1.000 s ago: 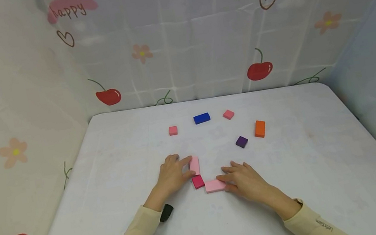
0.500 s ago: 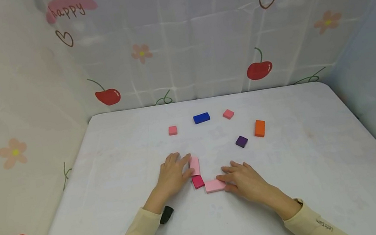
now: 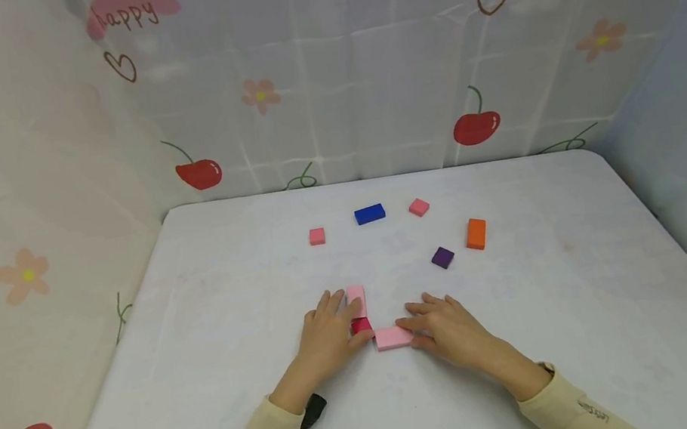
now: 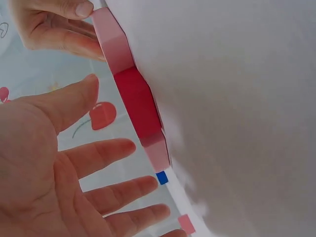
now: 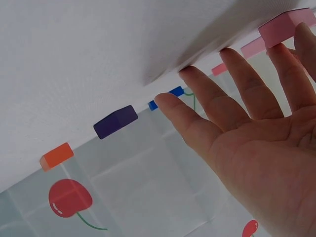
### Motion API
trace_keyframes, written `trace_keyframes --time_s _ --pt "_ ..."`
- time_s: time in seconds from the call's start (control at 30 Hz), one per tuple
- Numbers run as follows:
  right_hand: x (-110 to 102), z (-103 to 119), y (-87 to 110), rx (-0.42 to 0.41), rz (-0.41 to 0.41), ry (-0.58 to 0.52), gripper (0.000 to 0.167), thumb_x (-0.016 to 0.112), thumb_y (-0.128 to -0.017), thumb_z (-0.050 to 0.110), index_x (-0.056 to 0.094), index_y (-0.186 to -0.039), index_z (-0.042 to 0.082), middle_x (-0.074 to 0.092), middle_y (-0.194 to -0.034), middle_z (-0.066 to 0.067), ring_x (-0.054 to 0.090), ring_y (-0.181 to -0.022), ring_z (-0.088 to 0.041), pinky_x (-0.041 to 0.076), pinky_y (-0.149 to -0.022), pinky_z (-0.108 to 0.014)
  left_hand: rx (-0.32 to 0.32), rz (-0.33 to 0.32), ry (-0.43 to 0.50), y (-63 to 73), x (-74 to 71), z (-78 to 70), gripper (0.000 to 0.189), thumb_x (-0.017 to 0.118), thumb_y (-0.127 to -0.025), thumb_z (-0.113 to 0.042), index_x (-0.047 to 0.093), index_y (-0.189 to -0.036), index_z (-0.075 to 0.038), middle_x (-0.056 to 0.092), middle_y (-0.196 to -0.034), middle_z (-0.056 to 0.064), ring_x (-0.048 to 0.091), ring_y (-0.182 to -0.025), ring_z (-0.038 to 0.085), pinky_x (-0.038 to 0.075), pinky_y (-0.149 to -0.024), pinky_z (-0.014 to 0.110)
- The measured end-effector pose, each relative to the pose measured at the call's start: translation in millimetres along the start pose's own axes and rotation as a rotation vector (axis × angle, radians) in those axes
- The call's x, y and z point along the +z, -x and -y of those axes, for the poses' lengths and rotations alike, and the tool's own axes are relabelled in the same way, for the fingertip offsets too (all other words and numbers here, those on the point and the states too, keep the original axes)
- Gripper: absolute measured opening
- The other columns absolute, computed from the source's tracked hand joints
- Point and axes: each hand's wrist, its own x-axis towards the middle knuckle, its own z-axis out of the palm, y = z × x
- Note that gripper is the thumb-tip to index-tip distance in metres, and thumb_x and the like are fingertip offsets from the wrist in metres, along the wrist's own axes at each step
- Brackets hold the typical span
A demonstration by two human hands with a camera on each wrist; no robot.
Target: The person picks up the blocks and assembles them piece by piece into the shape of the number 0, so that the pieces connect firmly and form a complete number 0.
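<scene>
Three blocks form a corner on the white table. A light pink block [image 3: 355, 294] points away from me, a crimson block [image 3: 360, 326] sits at its near end, and a second light pink block [image 3: 391, 339] lies crosswise to the right. My left hand [image 3: 325, 336] is spread beside the crimson block, partly covering it in the head view; in the left wrist view its thumb and fingers are extended and hold nothing. The right hand [image 3: 450, 330] pinches the right end of the crosswise block between thumb and index finger, its other fingers stretched out with tips close to the table.
Farther back lie a coral block [image 3: 317, 237], a blue block [image 3: 370, 214], another coral block [image 3: 419, 207], a dark purple block [image 3: 443, 257] and an orange block [image 3: 476, 234]. A printed curtain [image 3: 356, 89] hangs behind the table [image 3: 611, 321].
My left hand has moved toward me, away from the far light pink block and down beside the crimson one. The right hand keeps its hold, and the blocks stay put.
</scene>
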Motion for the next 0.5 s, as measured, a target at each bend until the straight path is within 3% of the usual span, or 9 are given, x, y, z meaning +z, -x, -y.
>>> trace_keyframes --time_s 0.27,0.5 --pt "0.5 -0.8 0.7 -0.005 -0.004 0.004 0.035 0.077 -0.084 0.018 0.072 -0.119 0.016 0.065 -0.127 -0.017 0.052 -0.126 -0.048 0.037 -0.099 -0.070 -0.005 -0.068 -0.027 2.3 -0.3 -2.3 0.045 0.069 -0.090 -0.036 0.064 -0.129 -0.014 0.052 -0.139 0.021 0.044 -0.132 0.046 0.044 -0.093 0.059" --pt "1.5 -1.6 0.9 -0.009 -0.013 0.010 0.036 0.077 -0.084 0.019 0.072 -0.120 0.016 0.065 -0.127 -0.016 0.053 -0.125 -0.048 0.037 -0.099 -0.070 -0.023 -0.043 -0.022 1.7 0.0 -0.3 0.047 0.072 -0.088 -0.035 0.064 -0.130 -0.016 0.051 -0.140 0.021 0.043 -0.134 0.045 0.043 -0.094 0.059"
